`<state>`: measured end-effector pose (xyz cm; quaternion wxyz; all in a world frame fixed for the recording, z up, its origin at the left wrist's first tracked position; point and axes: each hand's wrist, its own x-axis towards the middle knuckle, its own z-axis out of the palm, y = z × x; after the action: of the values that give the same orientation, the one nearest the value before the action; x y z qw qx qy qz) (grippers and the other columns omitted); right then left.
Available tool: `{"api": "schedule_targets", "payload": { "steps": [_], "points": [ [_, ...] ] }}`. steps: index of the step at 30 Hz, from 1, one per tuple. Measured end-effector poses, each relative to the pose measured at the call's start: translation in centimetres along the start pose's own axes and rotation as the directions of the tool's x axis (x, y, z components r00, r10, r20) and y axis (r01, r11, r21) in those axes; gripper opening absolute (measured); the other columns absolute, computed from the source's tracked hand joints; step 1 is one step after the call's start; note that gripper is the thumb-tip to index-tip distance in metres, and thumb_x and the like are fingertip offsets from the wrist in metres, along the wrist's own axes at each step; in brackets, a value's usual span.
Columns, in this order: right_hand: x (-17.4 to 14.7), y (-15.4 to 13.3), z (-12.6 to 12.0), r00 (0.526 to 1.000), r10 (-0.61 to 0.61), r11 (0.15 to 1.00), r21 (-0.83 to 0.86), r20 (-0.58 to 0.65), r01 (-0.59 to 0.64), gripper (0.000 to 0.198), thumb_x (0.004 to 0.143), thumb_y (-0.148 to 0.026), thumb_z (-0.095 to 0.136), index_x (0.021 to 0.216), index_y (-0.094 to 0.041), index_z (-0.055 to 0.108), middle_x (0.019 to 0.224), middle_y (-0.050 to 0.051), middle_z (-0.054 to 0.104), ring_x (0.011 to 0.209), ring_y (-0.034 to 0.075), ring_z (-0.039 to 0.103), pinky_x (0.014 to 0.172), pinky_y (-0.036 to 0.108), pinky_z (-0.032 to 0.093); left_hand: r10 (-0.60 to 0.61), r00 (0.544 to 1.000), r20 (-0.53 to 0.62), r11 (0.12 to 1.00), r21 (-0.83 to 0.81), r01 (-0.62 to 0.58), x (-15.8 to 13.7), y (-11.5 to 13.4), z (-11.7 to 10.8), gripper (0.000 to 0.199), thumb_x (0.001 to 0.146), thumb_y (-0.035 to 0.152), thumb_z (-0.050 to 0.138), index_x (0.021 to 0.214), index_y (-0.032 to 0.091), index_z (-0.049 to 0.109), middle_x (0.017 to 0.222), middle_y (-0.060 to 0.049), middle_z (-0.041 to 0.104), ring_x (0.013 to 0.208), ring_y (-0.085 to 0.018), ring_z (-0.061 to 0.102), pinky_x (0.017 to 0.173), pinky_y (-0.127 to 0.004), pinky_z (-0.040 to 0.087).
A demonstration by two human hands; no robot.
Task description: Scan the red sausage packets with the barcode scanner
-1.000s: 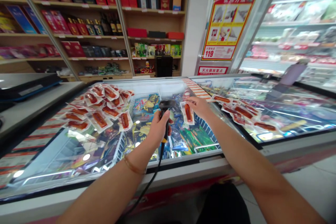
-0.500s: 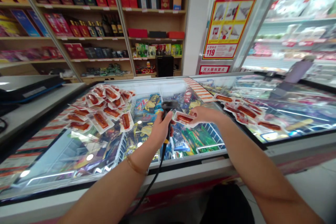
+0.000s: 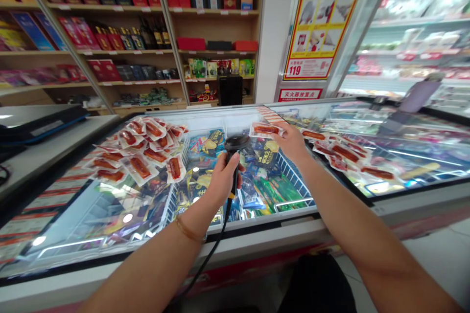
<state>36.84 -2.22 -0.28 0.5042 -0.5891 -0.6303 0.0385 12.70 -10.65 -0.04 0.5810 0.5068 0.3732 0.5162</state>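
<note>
My left hand is wrapped around the handle of a black barcode scanner, whose cable hangs down over the freezer's front edge. Between the thumb and fingers of my right hand is a vacuum-packed sausage, held by its right end above the freezer, to the right of and a little beyond the scanner. On the left glass lid lies a heap of similar sausage packs. Several more sausage packs lie on the glass to the right of my right hand.
Below my hands, the chest freezer holds bagged goods in wire baskets. A flat dark device stands on the left counter. A purple bottle is at the far right. Shelves of boxes line the back.
My right hand has moved the sausage pack away from the scanner, farther forward and slightly right. My left hand still grips the scanner, whose head now shows more clearly.
</note>
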Motion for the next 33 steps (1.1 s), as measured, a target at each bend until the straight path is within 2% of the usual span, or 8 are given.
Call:
{"api": "schedule_targets", "payload": {
  "steps": [3, 11, 19, 22, 25, 28, 31, 33],
  "points": [
    [0.0, -0.1, 0.0, 1.0, -0.028, 0.999, 0.042, -0.014, 0.029, 0.04, 0.078, -0.024, 0.061, 0.117, -0.021, 0.07, 0.115, 0.007, 0.072, 0.107, 0.026, 0.066, 0.097, 0.044, 0.051, 0.032, 0.999, 0.032, 0.999, -0.013, -0.031, -0.1, -0.1, 0.0, 0.048, 0.076, 0.063, 0.066, 0.089, 0.022, 0.043, 0.069, 0.005, 0.06, 0.038, -0.007, 0.05, 0.035, -0.021, 0.038],
    [0.0, -0.2, 0.2, 0.997, -0.061, 0.994, 0.094, -0.037, 0.064, 0.04, 0.076, -0.026, 0.063, 0.115, -0.021, 0.071, 0.115, 0.007, 0.071, 0.108, 0.027, 0.065, 0.099, 0.047, 0.052, 0.065, 0.993, 0.096, 0.998, 0.019, -0.067, -0.3, 0.0, 0.0, 0.045, 0.079, 0.06, 0.064, 0.092, 0.022, 0.044, 0.07, 0.005, 0.059, 0.039, -0.007, 0.051, 0.037, -0.021, 0.039],
    [0.1, 0.3, 0.5, 0.992, -0.109, 0.99, 0.083, -0.061, 0.113, 0.04, 0.077, -0.029, 0.064, 0.115, -0.022, 0.071, 0.116, 0.008, 0.071, 0.112, 0.028, 0.064, 0.101, 0.047, 0.05, 0.051, 0.994, 0.092, 0.998, 0.026, -0.054, -0.2, 0.0, -0.1, 0.046, 0.078, 0.061, 0.064, 0.09, 0.022, 0.044, 0.069, 0.005, 0.059, 0.038, -0.007, 0.05, 0.036, -0.021, 0.036],
    [-0.1, 0.8, 0.7, 0.991, -0.111, 0.99, 0.085, -0.07, 0.117, 0.041, 0.077, -0.03, 0.063, 0.116, -0.021, 0.071, 0.118, 0.008, 0.07, 0.111, 0.027, 0.064, 0.1, 0.046, 0.05, 0.035, 0.998, 0.06, 0.999, 0.017, -0.037, -0.1, -0.2, 0.1, 0.049, 0.075, 0.063, 0.066, 0.09, 0.022, 0.044, 0.067, 0.006, 0.059, 0.036, -0.007, 0.048, 0.035, -0.021, 0.034],
    [-0.7, 0.9, 1.3, 0.992, -0.092, 0.994, 0.049, -0.082, 0.096, 0.041, 0.077, -0.032, 0.061, 0.115, -0.02, 0.072, 0.114, 0.01, 0.071, 0.105, 0.027, 0.065, 0.098, 0.046, 0.05, 0.007, 0.999, -0.032, 0.999, -0.043, -0.008, -0.4, 0.0, 0.4, 0.052, 0.072, 0.065, 0.067, 0.088, 0.023, 0.043, 0.065, 0.007, 0.057, 0.035, -0.007, 0.047, 0.034, -0.021, 0.034],
    [-1.6, 0.2, 2.6, 0.994, -0.072, 0.997, 0.023, -0.078, 0.074, 0.043, 0.077, -0.036, 0.06, 0.113, -0.018, 0.073, 0.108, 0.011, 0.072, 0.096, 0.026, 0.065, 0.092, 0.045, 0.052, -0.098, 0.986, -0.136, 0.982, -0.173, 0.074, -1.1, 1.3, 0.4, 0.052, 0.073, 0.066, 0.066, 0.087, 0.023, 0.041, 0.066, 0.006, 0.059, 0.036, -0.007, 0.047, 0.034, -0.022, 0.037],
    [-1.9, -1.7, 4.4, 0.995, -0.07, 0.997, 0.027, -0.074, 0.072, 0.043, 0.077, -0.04, 0.059, 0.111, -0.018, 0.074, 0.105, 0.011, 0.072, 0.09, 0.026, 0.065, 0.087, 0.043, 0.053, -0.176, 0.971, -0.165, 0.957, -0.259, 0.129, -2.1, 3.6, -0.9, 0.05, 0.075, 0.064, 0.066, 0.087, 0.022, 0.042, 0.068, 0.004, 0.06, 0.038, -0.008, 0.048, 0.035, -0.022, 0.039],
    [-1.5, -4.1, 5.8, 0.992, -0.098, 0.994, 0.034, -0.078, 0.1, 0.042, 0.077, -0.041, 0.06, 0.109, -0.018, 0.074, 0.104, 0.011, 0.072, 0.088, 0.025, 0.065, 0.086, 0.043, 0.053, -0.144, 0.97, -0.196, 0.959, -0.268, 0.089, -2.7, 5.4, -2.8, 0.049, 0.075, 0.063, 0.067, 0.088, 0.022, 0.043, 0.068, 0.003, 0.061, 0.038, -0.008, 0.049, 0.035, -0.022, 0.039]
  ]
}}
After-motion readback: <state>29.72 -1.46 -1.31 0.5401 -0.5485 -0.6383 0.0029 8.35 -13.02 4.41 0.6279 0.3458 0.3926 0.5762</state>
